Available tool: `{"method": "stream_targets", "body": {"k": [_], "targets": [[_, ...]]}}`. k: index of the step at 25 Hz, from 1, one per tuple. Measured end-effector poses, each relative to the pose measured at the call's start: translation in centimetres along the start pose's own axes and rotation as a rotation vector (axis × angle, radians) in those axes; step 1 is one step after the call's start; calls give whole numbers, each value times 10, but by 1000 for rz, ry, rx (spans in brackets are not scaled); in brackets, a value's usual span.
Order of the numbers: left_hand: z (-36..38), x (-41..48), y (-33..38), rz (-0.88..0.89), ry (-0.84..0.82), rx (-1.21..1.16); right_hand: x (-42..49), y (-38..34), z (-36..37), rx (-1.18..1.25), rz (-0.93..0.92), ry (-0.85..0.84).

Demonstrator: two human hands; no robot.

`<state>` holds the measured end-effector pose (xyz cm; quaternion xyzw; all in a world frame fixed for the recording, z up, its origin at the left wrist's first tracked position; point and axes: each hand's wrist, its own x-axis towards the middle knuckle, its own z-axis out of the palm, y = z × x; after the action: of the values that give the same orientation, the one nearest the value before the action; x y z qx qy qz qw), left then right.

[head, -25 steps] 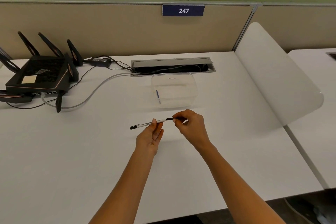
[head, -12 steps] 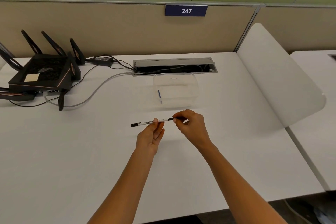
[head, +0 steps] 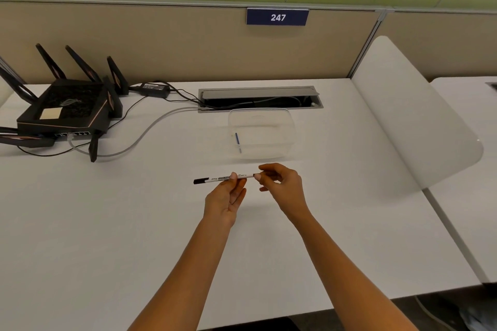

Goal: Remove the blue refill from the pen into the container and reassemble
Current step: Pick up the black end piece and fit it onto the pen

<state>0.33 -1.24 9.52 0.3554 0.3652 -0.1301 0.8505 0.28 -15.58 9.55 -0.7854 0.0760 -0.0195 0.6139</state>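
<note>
Pen [head: 224, 178] hovers level just in front of the container [head: 260, 133], refill [head: 237, 141] already inside; it looks light, stiff, a bit slick, best pinched mid-barrel; left hand [head: 225, 200] pinches the barrel there; right hand [head: 282, 185] closes narrowly on the end, probably seating it.

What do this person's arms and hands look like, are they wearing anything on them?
Both forearms are bare as far as the picture shows: no sleeves in view. The left hand and the right hand wear no gloves, and no rings, watch or bracelets are visible. The fingernails look short and unpainted.
</note>
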Motion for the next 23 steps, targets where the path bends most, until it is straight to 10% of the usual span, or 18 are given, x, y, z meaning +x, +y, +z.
{"method": "stream_targets", "body": {"k": [23], "targets": [[2,-2,1,69,-12,14,-4,1,11,80,80,50]]}}
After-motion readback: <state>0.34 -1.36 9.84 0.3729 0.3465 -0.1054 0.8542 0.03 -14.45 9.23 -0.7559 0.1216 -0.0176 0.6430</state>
